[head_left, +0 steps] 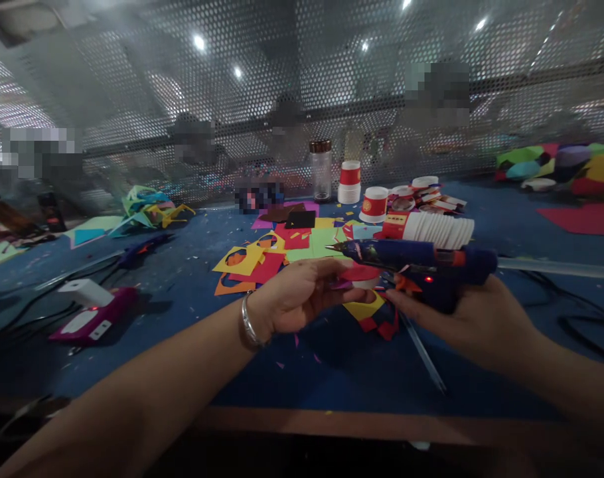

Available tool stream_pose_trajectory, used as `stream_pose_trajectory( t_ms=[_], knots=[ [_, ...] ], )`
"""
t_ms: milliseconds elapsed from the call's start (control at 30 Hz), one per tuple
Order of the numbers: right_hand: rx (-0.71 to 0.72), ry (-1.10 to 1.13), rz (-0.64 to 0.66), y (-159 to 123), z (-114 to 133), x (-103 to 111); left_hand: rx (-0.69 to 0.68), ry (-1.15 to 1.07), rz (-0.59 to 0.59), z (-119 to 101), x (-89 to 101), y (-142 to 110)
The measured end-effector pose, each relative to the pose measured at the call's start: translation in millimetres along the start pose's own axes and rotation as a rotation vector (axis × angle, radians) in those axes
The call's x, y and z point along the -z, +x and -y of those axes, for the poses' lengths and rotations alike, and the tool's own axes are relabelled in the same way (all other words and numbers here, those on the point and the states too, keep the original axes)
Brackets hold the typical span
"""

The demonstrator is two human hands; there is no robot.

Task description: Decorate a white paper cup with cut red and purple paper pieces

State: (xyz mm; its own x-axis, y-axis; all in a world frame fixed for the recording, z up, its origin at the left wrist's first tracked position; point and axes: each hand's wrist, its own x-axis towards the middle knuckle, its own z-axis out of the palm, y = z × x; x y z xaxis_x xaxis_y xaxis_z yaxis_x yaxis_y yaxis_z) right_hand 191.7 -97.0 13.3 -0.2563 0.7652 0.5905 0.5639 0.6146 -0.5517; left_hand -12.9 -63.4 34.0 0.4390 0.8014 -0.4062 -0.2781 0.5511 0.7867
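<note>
My right hand (pixel 481 322) is wrapped round a dark blue hot glue gun (pixel 396 255) with an orange trigger and a lit red light. Its nozzle points left, and a clear glue stick (pixel 553 267) juts from the back. In my left hand (pixel 297 295), which wears a silver bracelet (pixel 249 322) at the wrist, a red-pink paper piece (pixel 359 272) is pinched. The nozzle lies above the left fingers; I cannot tell whether it touches them or the paper. Coloured paper scraps (pixel 366 309) lie beneath and behind both hands.
Stacked paper cups (pixel 436 229) lie behind the glue gun, with upright cups (pixel 374 204) and a clear bottle (pixel 322 174) farther back. A purple power strip (pixel 97 318) and a second glue gun (pixel 143 249) with cables sit left. Another glue stick (pixel 424 355) lies near the front edge.
</note>
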Motion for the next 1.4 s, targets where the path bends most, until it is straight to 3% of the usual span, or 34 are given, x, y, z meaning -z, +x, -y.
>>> stream_pose_trajectory(
  t_ms=[200,400,667,933,1167,1400],
  knots=[
    [0.054,-0.082,-0.074,2,1,-6,0.032,-0.043,0.040,2,-0.6,-4],
    [0.016,-0.084,-0.107,4,5,-2,-0.055,0.011,0.162,4,4.7,-6],
    [-0.071,-0.006,-0.137,4,2,-2,-0.202,0.156,0.098,8,3.8,-6],
    [-0.121,0.044,-0.083,5,2,0,-0.605,0.443,0.014,20,7.7,2],
    [-0.132,0.101,-0.100,3,4,-3,-0.762,0.579,0.049,16,9.4,3],
    [-0.145,0.033,-0.123,-5,-5,1,-0.704,0.318,0.167,15,19.4,16]
  ],
)
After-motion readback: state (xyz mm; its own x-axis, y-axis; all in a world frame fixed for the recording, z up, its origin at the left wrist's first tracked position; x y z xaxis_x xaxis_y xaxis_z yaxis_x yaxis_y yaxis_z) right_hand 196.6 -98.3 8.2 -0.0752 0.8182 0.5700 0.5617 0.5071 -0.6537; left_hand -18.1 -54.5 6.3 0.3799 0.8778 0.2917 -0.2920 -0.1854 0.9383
